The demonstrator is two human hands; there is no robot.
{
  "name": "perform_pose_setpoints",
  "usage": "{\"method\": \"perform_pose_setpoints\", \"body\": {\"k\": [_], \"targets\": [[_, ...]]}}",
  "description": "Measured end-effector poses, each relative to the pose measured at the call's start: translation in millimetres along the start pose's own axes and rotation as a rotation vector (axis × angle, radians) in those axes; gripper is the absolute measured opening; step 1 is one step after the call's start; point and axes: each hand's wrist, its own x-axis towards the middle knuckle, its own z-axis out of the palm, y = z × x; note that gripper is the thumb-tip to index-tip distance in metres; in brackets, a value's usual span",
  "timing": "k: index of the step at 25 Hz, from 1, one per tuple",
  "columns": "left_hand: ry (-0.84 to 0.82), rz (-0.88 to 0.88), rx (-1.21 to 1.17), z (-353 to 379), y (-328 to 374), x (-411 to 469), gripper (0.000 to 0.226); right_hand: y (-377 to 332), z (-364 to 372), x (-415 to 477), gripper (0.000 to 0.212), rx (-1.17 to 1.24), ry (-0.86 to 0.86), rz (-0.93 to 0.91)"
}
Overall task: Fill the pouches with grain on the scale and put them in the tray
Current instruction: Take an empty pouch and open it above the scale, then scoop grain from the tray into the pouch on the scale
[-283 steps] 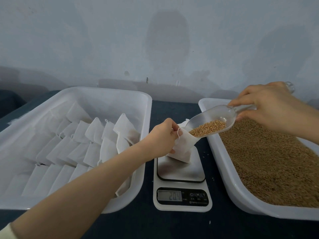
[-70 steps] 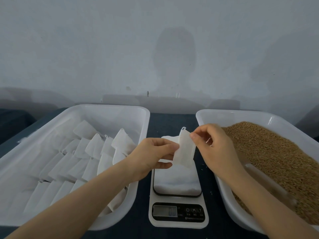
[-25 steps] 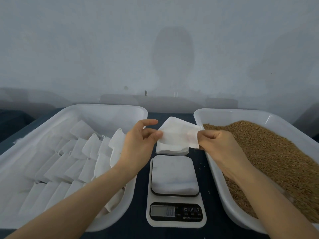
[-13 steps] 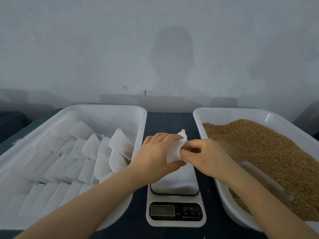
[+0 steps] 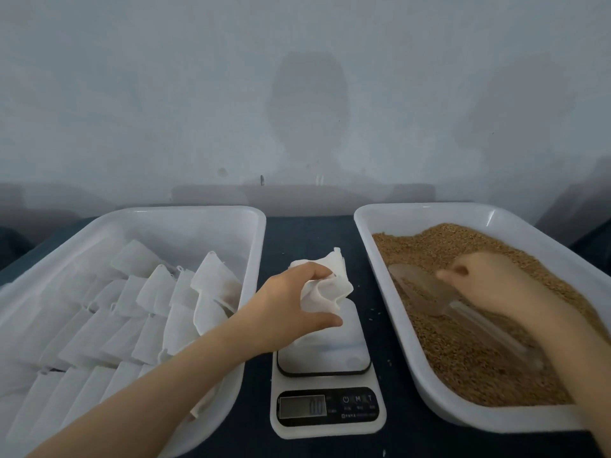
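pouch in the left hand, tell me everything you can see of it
The pouch is white and thin, cloth-like or paper-like, and crumpled into soft folds, with one corner poking up at the top. No grain shows in it. The left hand grips its near side, fingers and thumb curled round it. It hangs over the far end of the scale, between the two trays. Whether its bottom touches the scale cannot be told.

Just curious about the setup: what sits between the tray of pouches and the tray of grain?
A kitchen scale, with the left hand holding a pouch over it, seen in the head view.
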Motion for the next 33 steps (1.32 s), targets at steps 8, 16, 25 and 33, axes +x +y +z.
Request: {"method": "perform_pose_setpoints", "body": {"k": [8,16,25,33], "targets": [[-0.020,-0.012,-0.020,-2.3,1.4,-1.5,0.052,18.7,22.3,3.9,0.030,-0.014,-0.170,0.114],[-0.031,-0.033,-0.030,-1.6,0.9,-1.5,0.053,15.0,29.8,4.8,0.028,0.089,0.034,0.209],[-0.045,-0.030,-0.031,-1.6,-1.9,-0.5,0.055,-7.6,44.1,-2.3,0.018,0.192,-0.053,0.015],[-0.059,-0.038,-0.013,-1.0,-2.5,-0.4,0.054,-0.4,27.7,-1.3,0.028,0.847,-0.301,0.231]]}}
